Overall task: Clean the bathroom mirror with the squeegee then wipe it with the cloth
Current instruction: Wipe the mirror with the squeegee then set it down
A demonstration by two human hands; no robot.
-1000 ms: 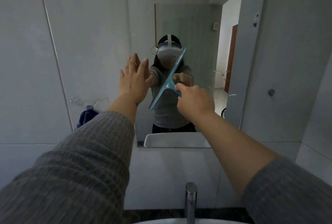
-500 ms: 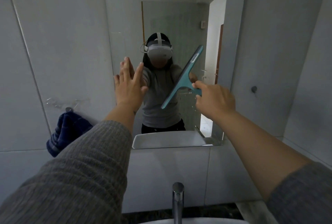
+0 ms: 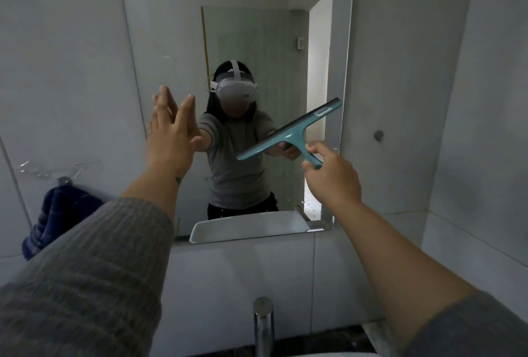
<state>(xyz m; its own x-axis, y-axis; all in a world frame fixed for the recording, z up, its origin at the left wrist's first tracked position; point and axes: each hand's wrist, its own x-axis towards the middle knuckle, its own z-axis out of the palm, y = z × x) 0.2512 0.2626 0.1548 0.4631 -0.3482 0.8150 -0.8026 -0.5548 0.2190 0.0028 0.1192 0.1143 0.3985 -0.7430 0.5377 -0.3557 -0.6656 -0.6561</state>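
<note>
- While the right hand (image 3: 331, 176) is closed around the handle of the teal squeegee (image 3: 291, 135), the blade lies tilted across the lower right part of the mirror (image 3: 257, 27), its upper end close to the mirror's right edge.
- The left hand (image 3: 171, 139) is open and holds nothing, fingers spread, palm flat against the glass at the mirror's left side.
- The cloth (image 3: 54, 219), dark blue, hangs from a hook on the tiled wall (image 3: 57, 70) to the left, well apart from both hands; the wiping step has not begun.
- Judging by the slant, only part of the rubber edge may press evenly on the glass, so a pull from here could leave streaks or skip a strip.
- The grip looks pinched near the end of the handle rather than wrapped fully round it; if the glass is wet, the tool could twist or slip and drop toward the sink below, where the tap (image 3: 263, 325) stands.
- The upper end could run off the mirror's right edge onto the wall and drag dirty water back.
- The bare palm on the glass will likely leave a print, which the cloth would have to catch later.
- Whether the blade actually touches the glass along its length I cannot tell.
</note>
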